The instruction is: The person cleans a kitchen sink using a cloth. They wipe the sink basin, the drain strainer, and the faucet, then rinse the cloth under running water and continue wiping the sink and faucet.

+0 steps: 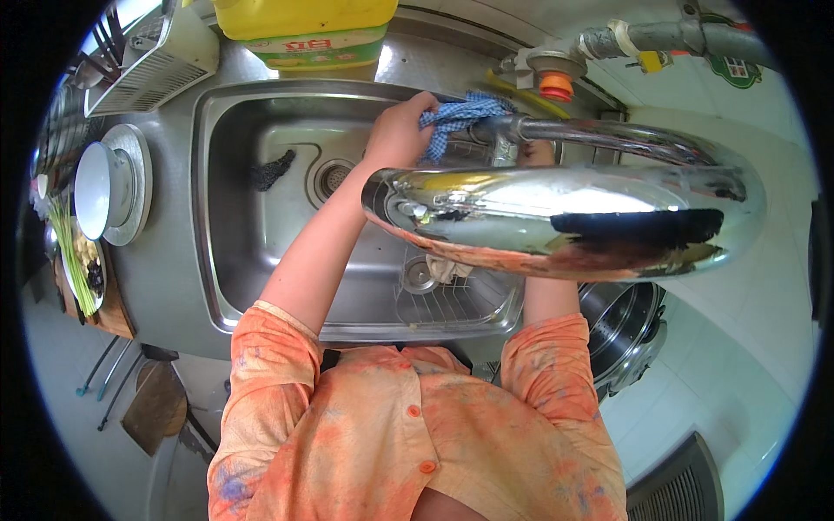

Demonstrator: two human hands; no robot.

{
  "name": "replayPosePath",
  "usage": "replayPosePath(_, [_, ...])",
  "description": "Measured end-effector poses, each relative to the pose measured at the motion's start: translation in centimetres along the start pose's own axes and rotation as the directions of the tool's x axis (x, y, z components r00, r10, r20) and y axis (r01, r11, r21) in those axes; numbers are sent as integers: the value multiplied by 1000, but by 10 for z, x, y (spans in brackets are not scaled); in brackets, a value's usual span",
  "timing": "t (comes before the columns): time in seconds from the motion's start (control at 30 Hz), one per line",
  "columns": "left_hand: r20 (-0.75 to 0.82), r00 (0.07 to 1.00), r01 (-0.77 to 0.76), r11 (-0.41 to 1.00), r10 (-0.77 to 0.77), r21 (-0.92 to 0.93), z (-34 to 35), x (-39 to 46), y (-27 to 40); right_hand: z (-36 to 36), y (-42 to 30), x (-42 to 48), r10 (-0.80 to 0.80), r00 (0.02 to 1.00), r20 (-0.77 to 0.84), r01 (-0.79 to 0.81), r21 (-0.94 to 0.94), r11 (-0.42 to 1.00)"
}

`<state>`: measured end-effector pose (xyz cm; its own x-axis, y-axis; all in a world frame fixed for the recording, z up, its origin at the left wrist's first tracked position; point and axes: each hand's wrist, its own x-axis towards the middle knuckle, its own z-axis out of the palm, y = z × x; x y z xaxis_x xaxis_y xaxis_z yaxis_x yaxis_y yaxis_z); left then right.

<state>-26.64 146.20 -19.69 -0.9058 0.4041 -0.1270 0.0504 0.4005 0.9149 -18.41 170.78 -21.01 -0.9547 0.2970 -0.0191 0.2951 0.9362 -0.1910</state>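
My left hand grips a blue-and-white checked cloth at the far edge of the stainless steel sink. Part of the cloth lies against the base of the chrome faucet, and a fold hangs down over the sink. Beyond the big curved spout, only a little of my right hand shows, close to the faucet's pipe. The spout hides most of that forearm, and whether the right fingers hold anything is not visible. A dark mesh scrubber lies on the sink bottom near the drain strainer.
A wire rack and a pale rag sit in the sink's near right. Left on the counter are a white bowl, a plate of vegetables and a utensil holder. A yellow jug stands behind; a steel pot is at right.
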Motion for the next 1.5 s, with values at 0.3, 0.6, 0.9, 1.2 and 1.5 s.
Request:
replayPosePath(0.3, [55,967,-255,943,250,214,31,25,28,-22,67,17,39,981,189,-14,-136,991])
replayPosePath(0.6, [9,996,-88,987,87,134,-20,19,-3,-21,31,4,43,998,42,-41,-56,998])
replayPosePath(0.9, [38,985,-175,964,170,199,-2,13,3,-20,25,-15,29,1000,11,-29,-22,999])
replayPosePath(1.2, [81,953,-302,905,291,299,11,27,23,-28,50,-11,44,998,38,-43,-19,999])
replayPosePath(1.5, [65,991,-123,987,116,106,-26,-2,-31,-14,8,-10,51,996,-69,-46,69,997])
